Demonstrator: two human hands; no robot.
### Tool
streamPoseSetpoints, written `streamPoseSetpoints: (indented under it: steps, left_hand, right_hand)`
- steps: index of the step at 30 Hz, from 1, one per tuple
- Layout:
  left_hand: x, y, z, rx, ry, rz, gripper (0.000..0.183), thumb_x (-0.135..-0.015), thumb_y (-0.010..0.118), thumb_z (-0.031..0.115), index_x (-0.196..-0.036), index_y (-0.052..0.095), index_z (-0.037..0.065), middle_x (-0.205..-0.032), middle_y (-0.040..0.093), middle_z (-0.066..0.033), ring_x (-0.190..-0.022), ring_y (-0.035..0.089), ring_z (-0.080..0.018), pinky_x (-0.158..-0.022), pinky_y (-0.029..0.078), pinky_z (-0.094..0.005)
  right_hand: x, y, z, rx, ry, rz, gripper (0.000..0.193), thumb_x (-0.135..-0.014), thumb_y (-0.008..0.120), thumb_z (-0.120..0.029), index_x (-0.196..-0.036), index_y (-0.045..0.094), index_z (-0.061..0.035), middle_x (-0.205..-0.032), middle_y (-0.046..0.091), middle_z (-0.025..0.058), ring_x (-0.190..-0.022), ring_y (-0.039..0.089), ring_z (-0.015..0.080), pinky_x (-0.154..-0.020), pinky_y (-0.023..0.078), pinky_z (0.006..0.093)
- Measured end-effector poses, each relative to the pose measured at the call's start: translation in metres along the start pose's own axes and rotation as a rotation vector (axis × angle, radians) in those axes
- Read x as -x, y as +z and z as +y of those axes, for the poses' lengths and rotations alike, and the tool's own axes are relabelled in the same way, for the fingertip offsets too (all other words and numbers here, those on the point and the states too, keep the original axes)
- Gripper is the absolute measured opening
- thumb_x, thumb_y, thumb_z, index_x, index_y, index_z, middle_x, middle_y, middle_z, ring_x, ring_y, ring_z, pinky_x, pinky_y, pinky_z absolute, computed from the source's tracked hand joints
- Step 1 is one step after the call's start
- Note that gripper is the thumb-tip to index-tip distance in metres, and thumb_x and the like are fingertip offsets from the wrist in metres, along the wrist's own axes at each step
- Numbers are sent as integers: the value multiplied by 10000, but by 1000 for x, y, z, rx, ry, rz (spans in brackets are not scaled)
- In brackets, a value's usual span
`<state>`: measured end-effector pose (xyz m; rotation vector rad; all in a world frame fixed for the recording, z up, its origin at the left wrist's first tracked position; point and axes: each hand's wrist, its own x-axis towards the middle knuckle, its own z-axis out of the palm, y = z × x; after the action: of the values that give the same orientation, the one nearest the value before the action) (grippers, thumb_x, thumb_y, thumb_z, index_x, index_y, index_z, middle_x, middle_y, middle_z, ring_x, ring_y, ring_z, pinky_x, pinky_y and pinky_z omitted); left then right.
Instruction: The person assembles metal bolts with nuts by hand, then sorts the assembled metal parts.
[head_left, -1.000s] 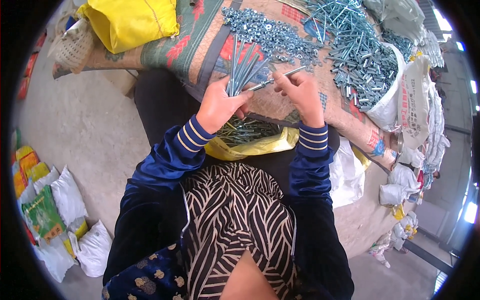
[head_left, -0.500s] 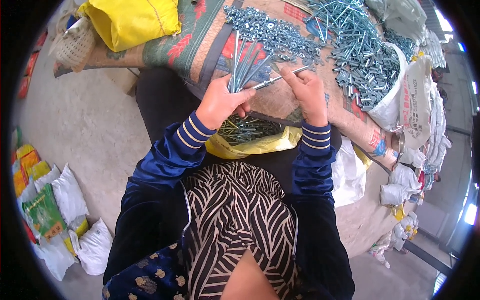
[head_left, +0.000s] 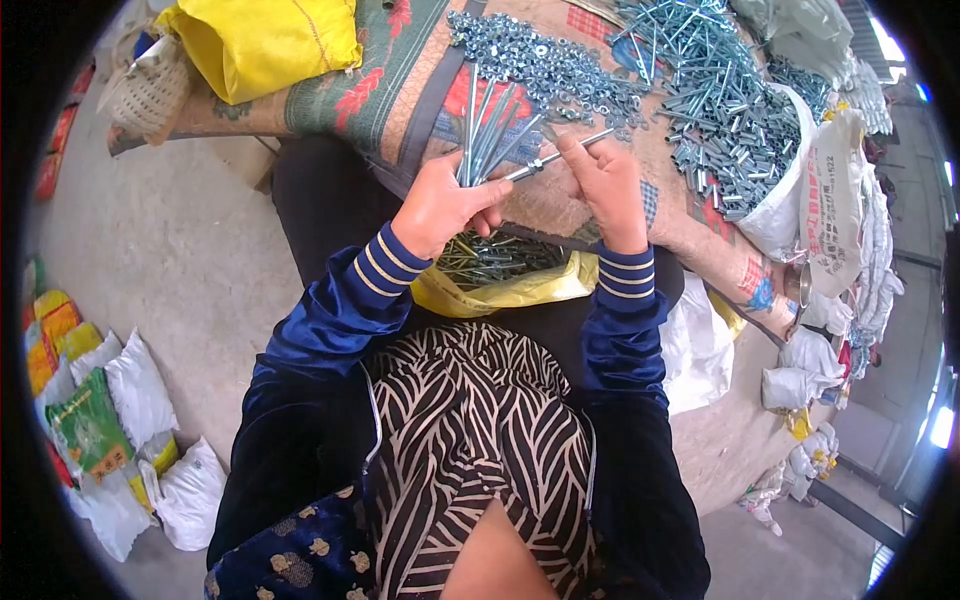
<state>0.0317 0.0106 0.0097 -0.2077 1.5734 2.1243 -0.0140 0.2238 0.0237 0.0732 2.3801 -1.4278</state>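
Note:
My left hand [head_left: 440, 205] is closed around a fan of long, thin silver bolts [head_left: 490, 130] that point away from me. Between both hands lies one more bolt [head_left: 552, 157], slanting up to the right, with a nut or collar partway along it. The thumb and fingers of my right hand [head_left: 612, 195] pinch this bolt near its far end. Below the hands, a yellow bag [head_left: 505, 297] sits open on my lap, holding many long metal pieces [head_left: 490, 258]. Beyond the hands, loose nuts and washers [head_left: 545, 75] are spread over the patterned cloth.
A heap of long bolts [head_left: 690, 45] and short metal sleeves [head_left: 725, 150] covers the right of the cloth-covered table [head_left: 400, 95], partly inside a white sack [head_left: 785, 215]. A yellow bag [head_left: 260, 45] lies far left. Filled bags [head_left: 140, 390] stand on the floor at left.
My right hand has shifted slightly left and down, still pinching the single bolt. The left hand and its bunch of bolts have hardly moved.

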Motion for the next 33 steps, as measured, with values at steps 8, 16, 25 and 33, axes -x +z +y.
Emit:
streamPoseSetpoints:
  steps: [8,16,25,33]
  left_hand:
    - [-4,2,-1,14,-41,-29,224,-821,680,155,-960,574,15,-629,598,-42,-474,557,-107,-420,388,-197]
    - [-11,12,-12,-403,324,202,142,-830,647,126,-875,617,-5,-610,604,-41,-516,581,-104,-453,432,-235]
    - [-15,-9,-16,-214,-74,20,182,-830,678,185,-915,589,50,-591,529,2,-467,479,-69,-415,353,-201]
    - [-23,-20,-33,50,-265,-109,284,-922,562,326,-1039,591,68,-740,587,-1,-571,535,-58,-442,367,-177]
  right_hand:
    - [11,14,9,-466,-203,-41,276,-878,639,-193,-1066,621,9,-851,632,22,-675,538,55,-608,441,195]
    - [8,37,4,-396,-67,49,233,-850,675,-198,-942,639,13,-726,586,-3,-625,511,55,-548,426,207]
    - [33,-8,18,249,-579,-14,296,-752,727,-174,-981,646,-5,-716,628,70,-625,586,162,-595,467,272]
    - [4,-126,91,1187,-18,802,232,-771,611,-137,-979,660,-46,-887,670,158,-818,632,330,-739,487,360]
